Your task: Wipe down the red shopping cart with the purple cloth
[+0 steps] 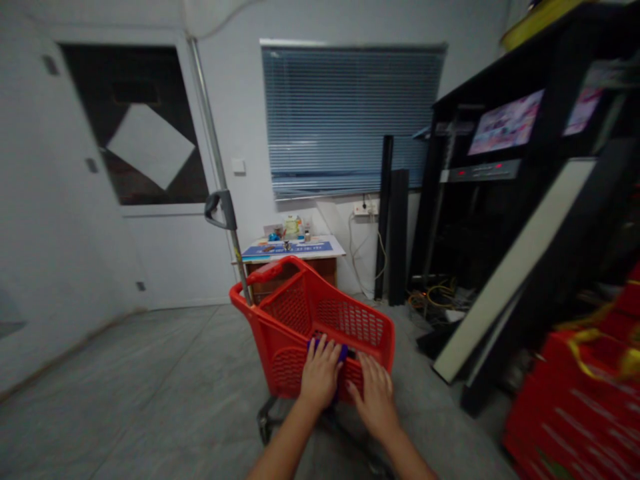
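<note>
A red plastic shopping cart (280,363) stands in front of me on dark wheeled legs. My left hand (320,373) presses a purple cloth (343,353) over the cart's near rim, fingers bent over the edge; part of the cloth is covered by the hand. Just to its right, my right hand (374,387) rests at the same rim with fingers extended and thumb apart. Whether anything lies under its fingertips cannot be made out. A long metal pole (207,117) with a grey grip (227,209) rises from the cart's far left side.
A low table (327,248) with a blue printed board and small items stands by the wall. On the right are a black rack (480,227), leaning panels (520,267), tangled cables (440,293) and red bags (565,400). A door (165,260) is at left.
</note>
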Motion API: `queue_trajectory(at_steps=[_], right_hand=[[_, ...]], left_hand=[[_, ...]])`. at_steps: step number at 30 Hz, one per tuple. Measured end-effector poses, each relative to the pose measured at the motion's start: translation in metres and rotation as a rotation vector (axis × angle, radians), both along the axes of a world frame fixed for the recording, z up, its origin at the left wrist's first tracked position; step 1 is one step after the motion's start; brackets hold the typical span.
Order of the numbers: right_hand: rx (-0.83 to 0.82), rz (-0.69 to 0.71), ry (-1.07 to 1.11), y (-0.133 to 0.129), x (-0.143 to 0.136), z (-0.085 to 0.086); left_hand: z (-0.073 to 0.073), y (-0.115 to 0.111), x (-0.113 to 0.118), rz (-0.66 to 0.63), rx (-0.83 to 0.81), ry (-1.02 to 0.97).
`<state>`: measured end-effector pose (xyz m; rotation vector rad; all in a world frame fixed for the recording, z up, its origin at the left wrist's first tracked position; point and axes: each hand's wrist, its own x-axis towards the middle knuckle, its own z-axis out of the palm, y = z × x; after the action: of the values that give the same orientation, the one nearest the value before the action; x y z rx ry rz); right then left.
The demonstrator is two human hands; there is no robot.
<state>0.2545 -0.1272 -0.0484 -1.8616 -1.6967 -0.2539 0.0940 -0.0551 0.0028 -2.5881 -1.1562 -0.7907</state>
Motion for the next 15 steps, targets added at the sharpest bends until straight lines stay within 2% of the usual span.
queue_trajectory(at_steps=[5,9,12,15], right_hand=[[-0.050,0.073,0.005,0.005,0.006,0.008],[-0.067,0.075,0.032,0.019,0.001,0.012],[-0.047,0.076,0.043,0.030,-0.006,0.009],[-0.019,0.085,0.043,0.039,-0.012,0.005]], left_hand=[[0.009,0.017,-0.011,0.052,-0.011,0.010],[0.015,0.021,-0.003,0.114,-0.044,-0.026],[0.016,0.020,0.006,0.087,-0.070,-0.012],[0.016,0.023,0.005,0.041,-0.083,0.013]])
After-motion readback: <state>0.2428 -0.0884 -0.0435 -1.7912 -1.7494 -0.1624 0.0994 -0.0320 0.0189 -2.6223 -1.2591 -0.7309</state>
